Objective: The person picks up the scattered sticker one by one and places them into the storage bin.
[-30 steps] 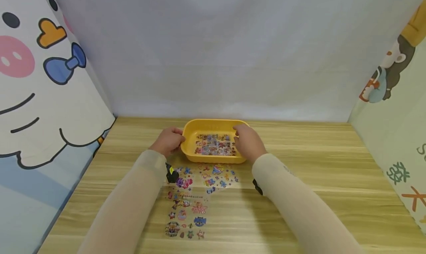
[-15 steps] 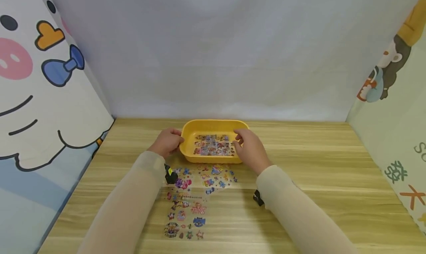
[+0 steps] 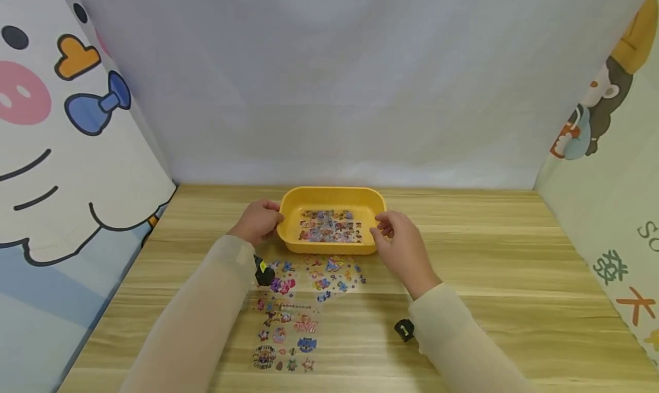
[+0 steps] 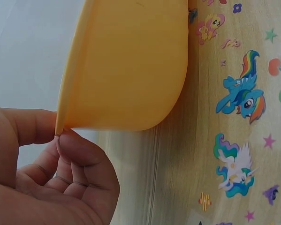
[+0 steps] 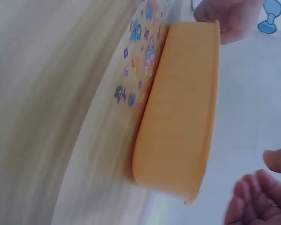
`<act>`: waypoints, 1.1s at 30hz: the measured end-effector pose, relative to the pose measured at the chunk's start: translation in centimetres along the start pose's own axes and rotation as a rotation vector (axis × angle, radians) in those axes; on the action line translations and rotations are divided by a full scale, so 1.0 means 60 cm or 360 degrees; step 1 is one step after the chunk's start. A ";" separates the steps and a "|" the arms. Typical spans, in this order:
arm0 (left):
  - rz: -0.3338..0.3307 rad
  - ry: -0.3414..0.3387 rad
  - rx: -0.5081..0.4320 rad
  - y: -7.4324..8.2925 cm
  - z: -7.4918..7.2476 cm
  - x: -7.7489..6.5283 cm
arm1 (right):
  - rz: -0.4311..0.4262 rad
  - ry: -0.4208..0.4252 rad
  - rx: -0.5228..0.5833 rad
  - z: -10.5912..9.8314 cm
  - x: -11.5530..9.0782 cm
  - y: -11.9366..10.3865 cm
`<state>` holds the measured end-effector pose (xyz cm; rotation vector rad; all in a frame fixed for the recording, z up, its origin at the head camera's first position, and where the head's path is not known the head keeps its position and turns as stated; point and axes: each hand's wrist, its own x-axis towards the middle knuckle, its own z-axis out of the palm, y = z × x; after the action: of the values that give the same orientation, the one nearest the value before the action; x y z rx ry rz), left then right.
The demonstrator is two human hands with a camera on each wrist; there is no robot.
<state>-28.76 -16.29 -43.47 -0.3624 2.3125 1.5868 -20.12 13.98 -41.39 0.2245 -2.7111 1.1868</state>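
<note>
A yellow plastic basin (image 3: 333, 248) stands on the table near the back wall, with a patch of small colourful cartoon pictures (image 3: 329, 226) on its floor. My left hand (image 3: 255, 221) is at its left end. In the left wrist view the thumb and forefinger of that hand (image 4: 60, 183) pinch the rim of the basin (image 4: 131, 61). Just off the basin's right end is my right hand (image 3: 404, 247), its fingers loosely bent around nothing. The right wrist view shows a gap between this hand (image 5: 262, 201) and the basin (image 5: 178, 108).
Clear sheets of cartoon stickers (image 3: 337, 276) lie in front of the basin, and more stickers (image 3: 285, 341) spread toward the near side, beside the left sleeve (image 3: 190, 318). A white cloth wall (image 3: 355, 95) rises behind the wooden table (image 3: 494, 255). Printed panels flank both sides.
My right hand has come away from the basin's right rim, moving right and toward me. My left hand keeps its pinch, and the basin stays nearly in place.
</note>
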 end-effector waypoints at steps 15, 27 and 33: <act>-0.0010 0.0003 -0.0014 -0.001 0.000 0.002 | 0.0389 -0.0158 0.0012 0.009 -0.059 -0.008; -0.0021 0.0013 0.0000 -0.004 -0.001 0.008 | 0.0473 -0.0286 -0.0059 0.043 -0.075 -0.006; -0.0027 0.0009 -0.0011 -0.003 0.000 0.005 | 0.0524 -0.0406 -0.0121 0.067 -0.078 0.001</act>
<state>-28.98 -16.38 -43.71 -0.3878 2.3029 1.5880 -15.99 11.37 -45.11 -0.0930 -3.1012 1.2026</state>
